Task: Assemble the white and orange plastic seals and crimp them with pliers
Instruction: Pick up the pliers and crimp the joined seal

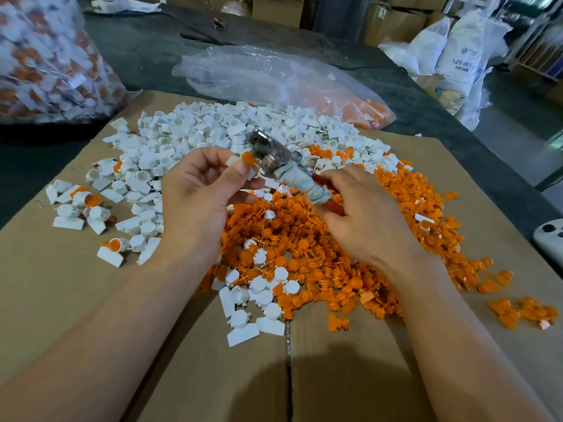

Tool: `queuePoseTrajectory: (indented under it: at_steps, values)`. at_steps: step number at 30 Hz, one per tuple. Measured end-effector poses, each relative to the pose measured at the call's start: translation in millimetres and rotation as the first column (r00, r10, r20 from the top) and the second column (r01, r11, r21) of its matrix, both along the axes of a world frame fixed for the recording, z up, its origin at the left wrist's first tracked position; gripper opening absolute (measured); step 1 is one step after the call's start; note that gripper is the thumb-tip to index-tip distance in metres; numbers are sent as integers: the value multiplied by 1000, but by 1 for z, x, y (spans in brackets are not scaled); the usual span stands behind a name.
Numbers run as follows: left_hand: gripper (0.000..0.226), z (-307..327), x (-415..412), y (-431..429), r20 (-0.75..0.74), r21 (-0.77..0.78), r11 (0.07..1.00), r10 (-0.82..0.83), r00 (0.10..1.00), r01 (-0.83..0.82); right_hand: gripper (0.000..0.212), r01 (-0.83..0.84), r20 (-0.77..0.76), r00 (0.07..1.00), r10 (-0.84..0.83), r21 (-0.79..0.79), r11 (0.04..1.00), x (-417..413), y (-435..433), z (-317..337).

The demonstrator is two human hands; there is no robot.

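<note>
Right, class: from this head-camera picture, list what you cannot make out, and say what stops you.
All in the head view.
The seal pinched by the left hand: mostly covered by its thumb and the pliers head, so how far it is assembled is unclear.
The pliers handles: hidden inside the right hand.
A white device: cut off by the right edge.
The sack print: too small and blurred.
</note>
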State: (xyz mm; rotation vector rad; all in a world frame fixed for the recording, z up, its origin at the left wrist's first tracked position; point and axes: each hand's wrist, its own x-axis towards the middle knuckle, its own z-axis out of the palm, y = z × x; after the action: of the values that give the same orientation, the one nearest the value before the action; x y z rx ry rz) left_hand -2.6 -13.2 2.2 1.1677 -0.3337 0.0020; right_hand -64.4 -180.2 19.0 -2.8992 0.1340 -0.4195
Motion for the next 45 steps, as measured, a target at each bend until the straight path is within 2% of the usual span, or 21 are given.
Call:
queuePoseTrajectory:
  at_steps: [14, 22, 25, 27, 35, 45]
  values:
    - [20, -2, 0, -1, 86, 42, 995, 82, 993, -86, 55, -22, -72, 997, 26, 55, 998, 0, 1, -3]
    - [17, -3, 1, -1, 105, 32, 996, 79, 991, -82, 40, -61, -42, 997, 58, -62, 996, 0, 3, -3]
    - [16, -3, 2, -1, 106, 26, 996, 78, 991, -81, 26, -66, -66, 996, 65, -7, 998, -1, 4, -2]
    - [19, -3, 2, -1, 109, 26, 996, 85, 990, -88, 24, -73, -79, 994, 75, 31, 997, -2, 4, -3]
    - [21, -4, 3, 0, 59, 22, 995, 92, 994, -93, 33, -99, -102, 988, 114, 148, 984, -2, 9, -2]
    - [21, -3, 1, 0, -2, 2, 994, 107, 994, -107, 34, -92, -118, 986, 116, 191, 977, -3, 14, -2]
